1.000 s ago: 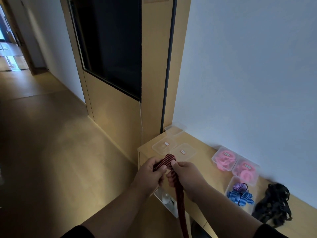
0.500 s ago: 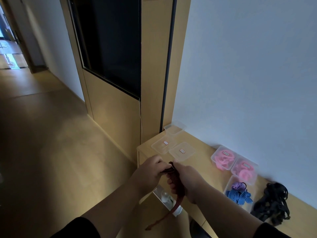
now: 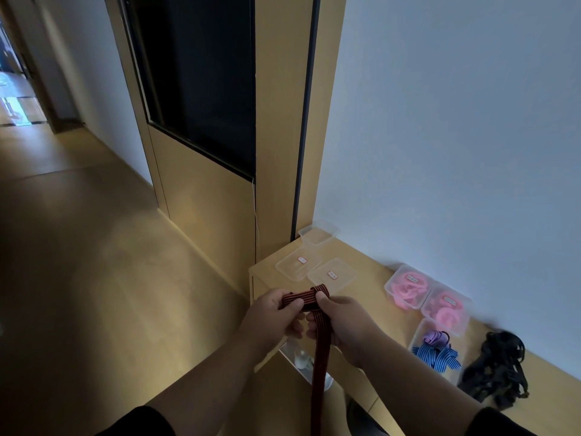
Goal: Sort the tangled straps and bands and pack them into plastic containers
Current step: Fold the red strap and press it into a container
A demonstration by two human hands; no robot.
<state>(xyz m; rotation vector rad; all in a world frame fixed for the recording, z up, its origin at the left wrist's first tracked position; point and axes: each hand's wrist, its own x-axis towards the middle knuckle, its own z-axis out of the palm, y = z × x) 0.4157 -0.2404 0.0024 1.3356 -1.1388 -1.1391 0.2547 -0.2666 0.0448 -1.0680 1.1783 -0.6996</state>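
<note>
A red-and-black striped strap [image 3: 321,347] is held in front of me, folded at its top and hanging straight down between my forearms. My left hand [image 3: 272,322] pinches the folded part from the left. My right hand [image 3: 345,325] grips the strap from the right, thumb on the fold. On the wooden counter [image 3: 371,287] lie two clear lids [image 3: 331,273] and an empty clear container [image 3: 319,236]. Two closed containers hold pink bands [image 3: 408,289]. An open container holds a blue striped strap [image 3: 437,355] and a purple band. A black tangle of straps [image 3: 493,369] lies at the right.
The counter runs along a white wall [image 3: 456,136] and ends at a wooden door frame [image 3: 276,152] with a dark glass panel. Open wooden floor [image 3: 94,278] stretches to the left. A white object sits on a shelf [image 3: 301,360] below the counter.
The hands have lifted and spread a little, and the strap is folded across between them with its tail hanging straight down again, where half a second ago it curled off to the left.
</note>
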